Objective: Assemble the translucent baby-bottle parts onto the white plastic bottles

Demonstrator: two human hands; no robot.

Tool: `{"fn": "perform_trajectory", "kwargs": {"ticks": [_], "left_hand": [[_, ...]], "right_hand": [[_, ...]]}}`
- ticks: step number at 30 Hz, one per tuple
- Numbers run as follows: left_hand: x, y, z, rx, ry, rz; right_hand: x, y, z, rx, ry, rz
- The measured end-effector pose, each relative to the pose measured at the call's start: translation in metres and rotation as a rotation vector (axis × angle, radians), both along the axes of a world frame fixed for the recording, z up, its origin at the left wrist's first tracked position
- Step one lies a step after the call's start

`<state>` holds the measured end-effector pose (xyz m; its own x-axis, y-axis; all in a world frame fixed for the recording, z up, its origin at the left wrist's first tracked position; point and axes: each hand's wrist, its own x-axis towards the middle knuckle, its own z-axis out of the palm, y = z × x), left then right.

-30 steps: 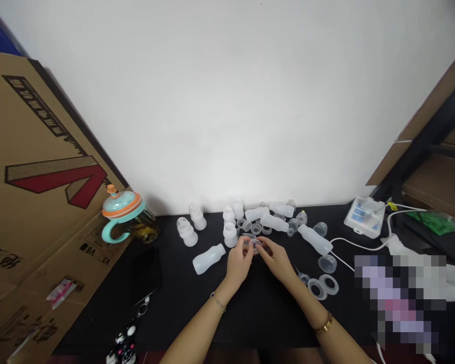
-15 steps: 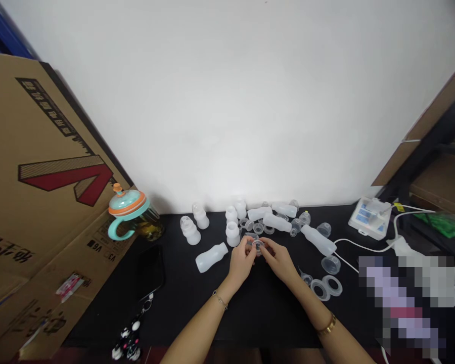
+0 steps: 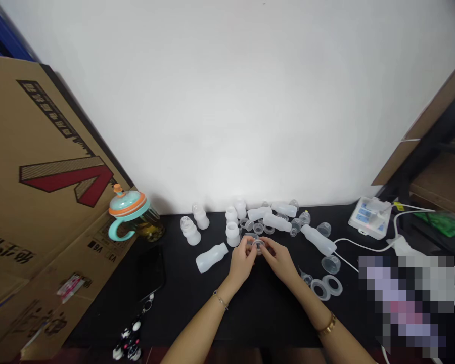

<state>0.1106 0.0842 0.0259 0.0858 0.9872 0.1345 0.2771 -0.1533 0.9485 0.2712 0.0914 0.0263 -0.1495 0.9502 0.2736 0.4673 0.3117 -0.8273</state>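
Observation:
Between both hands is a small translucent bottle collar ring point(image 3: 258, 245), held just above the black table. My left hand point(image 3: 243, 259) has its thumb and fingers closed on the ring's left side. From the right, my right hand point(image 3: 276, 256) pinches the same ring; some fingertips are hidden behind it. Beyond the hands stands an open white bottle body point(image 3: 233, 234). Left of them a white bottle point(image 3: 211, 257) lies on its side. To the right lie flat translucent rings point(image 3: 320, 289) and a clear domed cap point(image 3: 331, 264).
Two assembled baby bottles point(image 3: 190, 231) stand at left, near a teal-lidded jug point(image 3: 134, 212) and a black phone point(image 3: 150, 272). More bottles point(image 3: 277, 222) and loose clear parts lie at the back. A white power strip point(image 3: 369, 218) with cables sits right; a cardboard box point(image 3: 53, 202) stands left.
Almost nothing differs. Both hands stay in the same place on the ring, with only a very slight shift of the view.

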Motion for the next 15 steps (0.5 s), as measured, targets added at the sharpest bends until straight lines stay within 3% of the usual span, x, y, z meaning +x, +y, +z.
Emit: {"fn": "perform_trajectory", "kwargs": {"ticks": [15], "left_hand": [[0.0008, 0.0023, -0.0001, -0.018, -0.032, 0.012]], "right_hand": [[-0.0009, -0.0019, 0.0043, 0.01, -0.001, -0.005]]}}
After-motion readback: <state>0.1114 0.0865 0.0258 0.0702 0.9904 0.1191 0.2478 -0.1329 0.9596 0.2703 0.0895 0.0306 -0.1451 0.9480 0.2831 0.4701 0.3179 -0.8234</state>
